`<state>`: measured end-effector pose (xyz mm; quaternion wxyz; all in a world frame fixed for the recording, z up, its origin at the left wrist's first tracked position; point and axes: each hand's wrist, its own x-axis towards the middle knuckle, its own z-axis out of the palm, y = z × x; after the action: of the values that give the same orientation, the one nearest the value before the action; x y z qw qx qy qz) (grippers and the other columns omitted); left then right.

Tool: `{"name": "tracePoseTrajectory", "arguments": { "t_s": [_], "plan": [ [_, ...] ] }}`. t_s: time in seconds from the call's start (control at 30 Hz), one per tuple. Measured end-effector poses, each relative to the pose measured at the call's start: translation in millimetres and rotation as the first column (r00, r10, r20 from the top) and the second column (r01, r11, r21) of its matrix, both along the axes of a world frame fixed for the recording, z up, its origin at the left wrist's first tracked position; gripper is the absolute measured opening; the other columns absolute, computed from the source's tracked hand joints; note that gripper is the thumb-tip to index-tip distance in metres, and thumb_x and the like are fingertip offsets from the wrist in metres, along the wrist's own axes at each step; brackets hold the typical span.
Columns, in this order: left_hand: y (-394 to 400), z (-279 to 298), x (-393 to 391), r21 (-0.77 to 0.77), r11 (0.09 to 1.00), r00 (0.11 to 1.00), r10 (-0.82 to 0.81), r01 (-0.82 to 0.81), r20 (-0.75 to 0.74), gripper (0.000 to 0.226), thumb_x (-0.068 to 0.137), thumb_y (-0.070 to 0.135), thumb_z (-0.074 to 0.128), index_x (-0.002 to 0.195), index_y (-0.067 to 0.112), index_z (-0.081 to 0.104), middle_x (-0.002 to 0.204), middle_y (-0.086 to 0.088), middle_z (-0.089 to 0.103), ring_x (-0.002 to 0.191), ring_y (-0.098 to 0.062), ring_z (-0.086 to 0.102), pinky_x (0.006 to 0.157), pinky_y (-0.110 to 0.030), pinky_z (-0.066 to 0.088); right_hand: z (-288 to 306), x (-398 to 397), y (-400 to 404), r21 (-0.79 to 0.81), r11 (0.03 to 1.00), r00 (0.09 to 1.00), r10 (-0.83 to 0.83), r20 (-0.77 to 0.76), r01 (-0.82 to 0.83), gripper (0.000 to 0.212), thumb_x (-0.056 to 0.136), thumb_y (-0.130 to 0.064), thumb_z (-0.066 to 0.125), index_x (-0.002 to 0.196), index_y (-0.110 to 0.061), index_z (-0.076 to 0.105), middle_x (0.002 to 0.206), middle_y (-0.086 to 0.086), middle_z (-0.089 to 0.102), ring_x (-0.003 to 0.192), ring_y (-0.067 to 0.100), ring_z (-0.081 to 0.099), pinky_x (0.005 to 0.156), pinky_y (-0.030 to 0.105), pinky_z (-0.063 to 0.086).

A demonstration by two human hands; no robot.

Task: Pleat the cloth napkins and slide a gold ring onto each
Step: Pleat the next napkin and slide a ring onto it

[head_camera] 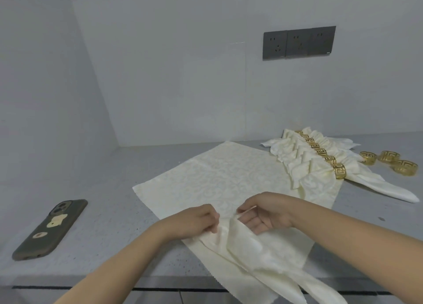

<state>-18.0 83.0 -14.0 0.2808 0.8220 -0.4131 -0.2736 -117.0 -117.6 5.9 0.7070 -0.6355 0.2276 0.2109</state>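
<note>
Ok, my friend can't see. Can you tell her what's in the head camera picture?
Two hands, the left hand and right hand, pinch folds into a cream napkin spread on a grey counter. Behind it to the right lie finished napkins in gold rings, with three loose gold rings beside them. A phone lies at left.

Pale grey bench [91,246] with fine dark speckles, running back into a corner. Plain, light grey wall [183,86] behind, meeting a second wall [41,86] of the same colour on the left. Dark grey socket panel [298,42] of 3 plates side by side, mounted high on the back wall. Faint vertical seam in the wall surface just left of the panel. Dark gap along the bench's front edge, paler fronts below. Soft, even light, no hard shadows.
</note>
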Motion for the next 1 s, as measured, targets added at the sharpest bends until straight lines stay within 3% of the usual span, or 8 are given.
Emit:
{"name": "tracePoseTrajectory", "arguments": {
  "t_s": [0.23, 0.3, 0.43, 0.63, 0.7, 0.8, 0.9, 1.0],
  "plan": [
    [-14, 20, 0, 0.089, 0.993, 0.985, 0.086, -0.072, -0.152, 0.064, 0.097, 0.058, 0.019, 0.096, 0.013, 0.065, 0.089, 0.0, 0.069, 0.082, -0.01, 0.061, 0.086, -0.024, 0.047, -1, -4, 15, -0.18, 0.974, 0.988, 0.148, 0.05, -0.136, 0.03, 0.099, -0.027, 0.035, 0.105, -0.011, 0.06, 0.085, -0.001, 0.056, 0.067, 0.011, 0.042, 0.061, 0.021, 0.037],
    [-15, 25, -1, 0.138, 0.989, 0.988, 0.081, -0.062, -0.13, 0.058, 0.097, 0.057, 0.023, 0.097, 0.012, 0.061, 0.084, 0.003, 0.063, 0.077, -0.009, 0.057, 0.082, -0.022, 0.046, 1, -6, 18, -0.224, 0.956, 0.976, 0.208, 0.058, -0.19, 0.035, 0.101, -0.031, 0.033, 0.108, -0.011, 0.061, 0.08, -0.004, 0.059, 0.071, 0.01, 0.047, 0.065, 0.02, 0.039],
    [-12, 23, 5, 0.286, 0.958, 0.998, -0.051, 0.035, 0.046, 0.04, 0.078, 0.063, 0.056, 0.094, 0.026, 0.056, 0.089, 0.01, 0.057, 0.079, -0.006, 0.052, 0.077, -0.022, 0.04, -1, -7, 21, -0.291, 0.922, 0.951, 0.295, 0.096, -0.256, 0.044, 0.102, -0.039, 0.026, 0.117, -0.01, 0.057, 0.109, -0.002, 0.071, 0.101, 0.008, 0.055, 0.077, 0.024, 0.042],
    [-6, 10, 10, 0.189, 0.981, 0.996, -0.054, 0.039, 0.075, 0.031, 0.08, 0.023, 0.072, 0.106, 0.031, 0.058, 0.091, 0.017, 0.057, 0.078, 0.002, 0.052, 0.073, -0.015, 0.046, -7, -6, 21, -0.302, 0.944, 0.975, 0.18, 0.134, -0.133, 0.03, 0.099, -0.027, 0.042, 0.117, -0.009, 0.057, 0.106, -0.002, 0.072, 0.091, 0.009, 0.058, 0.062, 0.021, 0.046],
    [-4, 5, 7, 0.141, 0.99, 0.992, -0.025, 0.007, 0.127, 0.031, 0.083, 0.018, 0.068, 0.11, 0.028, 0.058, 0.088, 0.016, 0.055, 0.075, 0.002, 0.051, 0.073, -0.013, 0.043, -13, -4, 22, -0.47, 0.88, 0.957, 0.191, 0.218, -0.069, 0.021, 0.094, -0.017, 0.049, 0.111, -0.014, 0.06, 0.097, -0.004, 0.072, 0.08, 0.007, 0.061, 0.057, 0.018, 0.046],
    [-5, -5, -1, 0.104, 0.994, 0.934, -0.009, -0.03, 0.358, 0.035, 0.087, 0.017, 0.06, 0.118, 0.03, 0.051, 0.088, 0.016, 0.051, 0.077, -0.001, 0.048, 0.07, -0.015, 0.037, -33, 0, 22, -0.779, 0.611, 0.88, 0.284, 0.38, 0.139, 0.02, 0.089, -0.015, 0.055, 0.105, -0.025, 0.063, 0.088, -0.007, 0.058, 0.071, 0.004, 0.053, 0.064, 0.014, 0.041],
    [-4, -16, -7, -0.002, 0.998, 0.876, 0.054, -0.061, 0.479, 0.04, 0.09, 0.015, 0.052, 0.125, 0.032, 0.045, 0.097, 0.012, 0.049, 0.08, -0.003, 0.048, 0.072, -0.018, 0.035, -54, 0, 26, -0.867, 0.455, 0.847, 0.362, 0.39, 0.204, 0.026, 0.093, -0.026, 0.055, 0.119, -0.027, 0.059, 0.095, -0.011, 0.038, 0.07, 0.0, 0.044, 0.072, 0.018, 0.037],
    [3, -31, -10, -0.173, 0.985, 0.916, 0.077, -0.008, 0.394, 0.048, 0.093, 0.008, 0.047, 0.128, 0.04, 0.044, 0.109, 0.014, 0.041, 0.096, 0.003, 0.047, 0.084, -0.007, 0.034, -66, -5, 28, -0.844, 0.445, 0.796, 0.372, 0.478, 0.299, 0.026, 0.094, -0.029, 0.053, 0.12, -0.029, 0.056, 0.103, -0.01, 0.04, 0.065, -0.001, 0.043, 0.068, 0.019, 0.039]
  ]
}}
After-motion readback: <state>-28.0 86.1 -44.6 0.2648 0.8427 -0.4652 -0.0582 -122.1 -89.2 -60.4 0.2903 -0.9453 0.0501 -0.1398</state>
